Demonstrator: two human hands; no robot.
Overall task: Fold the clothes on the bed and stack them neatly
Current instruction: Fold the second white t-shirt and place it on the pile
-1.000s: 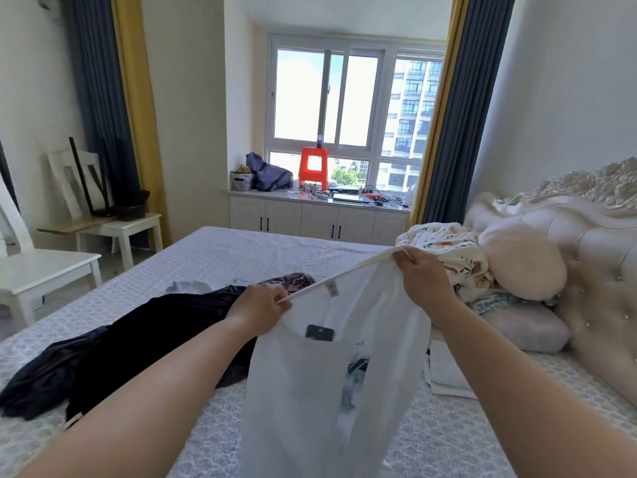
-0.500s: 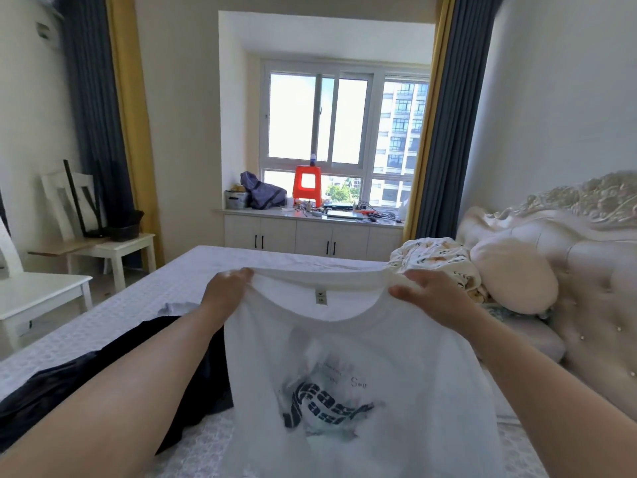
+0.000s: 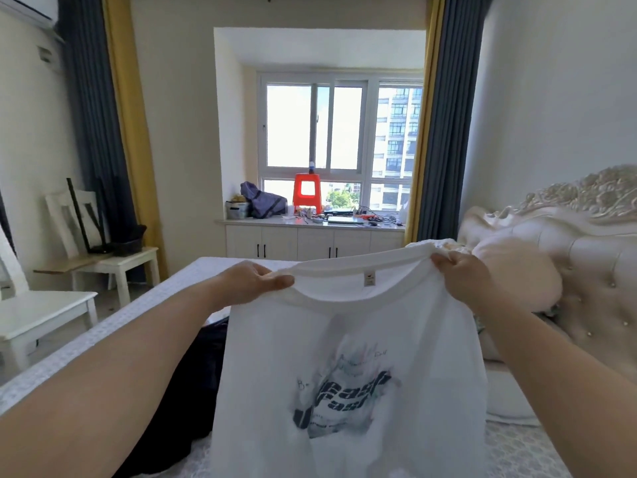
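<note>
A white T-shirt (image 3: pixel 348 339) with a dark printed graphic hangs in the air in front of me, spread wide, its neck label facing me. My left hand (image 3: pixel 251 282) grips the shirt's left shoulder beside the collar. My right hand (image 3: pixel 465 274) grips the right shoulder. The shirt hangs over the bed (image 3: pixel 103 332), which has a pale patterned cover. A dark garment (image 3: pixel 193 384) lies on the bed behind my left forearm, mostly hidden by the arm and the shirt.
A padded cream headboard (image 3: pixel 586 263) and pillows (image 3: pixel 517 281) fill the right side. White chairs (image 3: pixel 44 315) stand left of the bed. A cabinet under the window (image 3: pixel 310 241) carries a red stool and clutter.
The shirt went from a bunched, sideways hang to spread open with the print showing. Both hands have risen and moved apart. The view has tilted upward.
</note>
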